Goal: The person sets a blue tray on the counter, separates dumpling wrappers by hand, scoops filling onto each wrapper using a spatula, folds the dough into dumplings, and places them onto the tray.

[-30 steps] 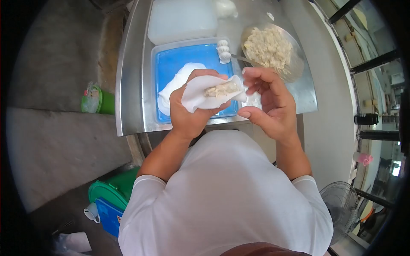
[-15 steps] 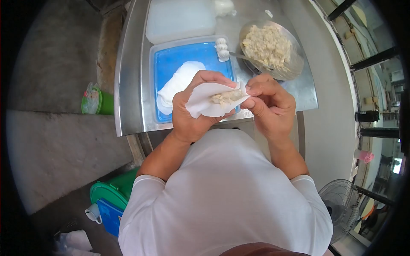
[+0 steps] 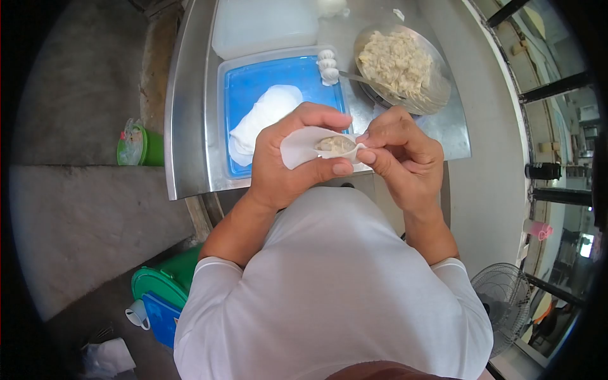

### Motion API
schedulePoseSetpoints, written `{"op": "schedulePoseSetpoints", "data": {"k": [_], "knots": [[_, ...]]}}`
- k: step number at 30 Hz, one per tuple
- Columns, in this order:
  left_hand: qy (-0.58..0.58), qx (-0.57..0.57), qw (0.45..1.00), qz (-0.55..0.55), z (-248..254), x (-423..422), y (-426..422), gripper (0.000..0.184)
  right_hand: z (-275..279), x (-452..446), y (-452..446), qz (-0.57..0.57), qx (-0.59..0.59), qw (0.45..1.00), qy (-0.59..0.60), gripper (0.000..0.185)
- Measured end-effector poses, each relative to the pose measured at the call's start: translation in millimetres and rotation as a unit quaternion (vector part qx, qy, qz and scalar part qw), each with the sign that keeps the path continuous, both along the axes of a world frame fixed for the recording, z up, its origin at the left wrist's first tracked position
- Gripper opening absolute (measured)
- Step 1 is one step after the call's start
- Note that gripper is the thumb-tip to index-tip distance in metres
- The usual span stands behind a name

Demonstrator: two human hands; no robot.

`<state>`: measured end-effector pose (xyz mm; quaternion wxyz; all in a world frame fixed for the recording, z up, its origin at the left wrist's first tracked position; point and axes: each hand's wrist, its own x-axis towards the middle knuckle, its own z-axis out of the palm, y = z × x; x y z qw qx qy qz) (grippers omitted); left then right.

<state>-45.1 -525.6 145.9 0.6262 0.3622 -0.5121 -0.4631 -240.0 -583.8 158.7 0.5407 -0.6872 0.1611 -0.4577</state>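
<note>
In front of my chest, my left hand (image 3: pixel 288 152) cups a round white dumpling wrapper (image 3: pixel 297 147) between thumb and fingers. A pale, lumpy filling (image 3: pixel 335 145) lies inside it. With thumb and forefinger, my right hand (image 3: pixel 405 152) pinches the wrapper's right end together. The left end is still spread and the two long sides curve up around the filling. Beyond my left hand, a stack of white wrappers (image 3: pixel 269 114) lies on a blue-bottomed plastic tray (image 3: pixel 244 73). A few pleated white dumplings (image 3: pixel 327 67) line the tray's far right corner.
A metal bowl of filling (image 3: pixel 396 63) stands at the back right with a metal utensil (image 3: pixel 364 80) in it. Behind the tray is a translucent container (image 3: pixel 266 28) on the steel table (image 3: pixel 190 126). A fan (image 3: pixel 503 304) stands low right; a green bin (image 3: pixel 168 275) is low left.
The wrapper's sides have been drawn up and narrowed around the filling. My left thumb has come forward along its near side, while my right fingers keep pinching the right end.
</note>
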Motion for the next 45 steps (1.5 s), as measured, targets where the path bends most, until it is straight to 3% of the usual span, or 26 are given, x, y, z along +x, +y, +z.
{"op": "schedulePoseSetpoints", "data": {"k": [2,4,7,9,11,13,15,16,18,21,22,24,25,27,29,31,37,39,41,45], "knots": [[0.030,0.000,1.000,0.009,-2,1,-1,0.036,2,4,2,-0.009,0.014,1.000,-0.010,0.016],[-0.042,-0.055,0.998,0.002,-2,2,-4,0.037,5,5,3,-0.017,0.028,0.999,-0.019,0.015],[-0.040,-0.053,0.998,-0.014,-2,1,-4,0.038,8,1,0,-0.024,0.007,1.000,0.009,0.018],[0.023,-0.048,0.999,-0.012,-4,-4,-2,0.039,5,-2,-4,-0.021,-0.122,0.991,0.042,0.020],[0.087,-0.043,0.995,-0.010,-5,-3,-2,0.040,7,-1,-4,-0.029,-0.118,0.992,0.041,0.020],[0.001,-0.050,0.999,-0.016,-6,1,-4,0.039,12,4,0,-0.036,-0.113,0.992,0.039,0.019],[-0.010,-0.055,0.998,-0.021,-9,2,-6,0.037,17,10,9,-0.072,0.007,0.997,0.007,0.016],[-0.023,-0.062,0.997,-0.026,-10,2,-7,0.036,16,9,7,-0.072,0.008,0.997,0.007,0.016],[0.003,-0.053,0.999,0.006,-5,-3,-4,0.035,13,4,-1,-0.056,-0.121,0.989,0.056,0.017],[0.012,-0.060,0.998,0.033,-9,-1,-4,0.035,13,3,-5,-0.052,-0.166,0.981,0.088,0.018],[-0.003,-0.075,0.997,0.029,-11,1,-5,0.036,13,7,-2,-0.052,-0.166,0.981,0.088,0.018],[-0.032,-0.067,0.997,0.021,-8,1,-6,0.036,15,18,7,-0.113,0.001,0.994,-0.004,0.017],[-0.060,-0.059,0.996,0.014,-6,1,-7,0.036,14,16,4,-0.113,0.001,0.994,-0.004,0.017],[-0.078,-0.061,0.995,0.020,-2,3,-10,0.035,11,10,-6,-0.077,-0.130,0.987,0.053,0.015],[-0.097,-0.065,0.993,0.026,-4,3,-11,0.035,10,10,-6,-0.081,-0.128,0.986,0.071,0.015],[0.025,-0.088,0.995,0.050,-14,-1,-13,0.035,10,11,-8,-0.084,-0.128,0.984,0.088,0.014],[-0.014,-0.066,0.998,0.018,-5,2,-14,0.030,9,19,-5,-0.117,-0.045,0.992,0.010,0.014],[-0.002,-0.049,0.999,0.014,-5,0,-15,0.030,9,12,-9,-0.087,-0.114,0.987,0.077,0.015],[0.022,-0.121,0.990,0.063,-11,-3,-17,0.033,10,12,-9,-0.086,-0.111,0.987,0.082,0.015],[-0.006,-0.130,0.990,0.061,-18,-2,-17,0.031,10,12,-7,-0.084,-0.081,0.990,0.081,0.014]]}}
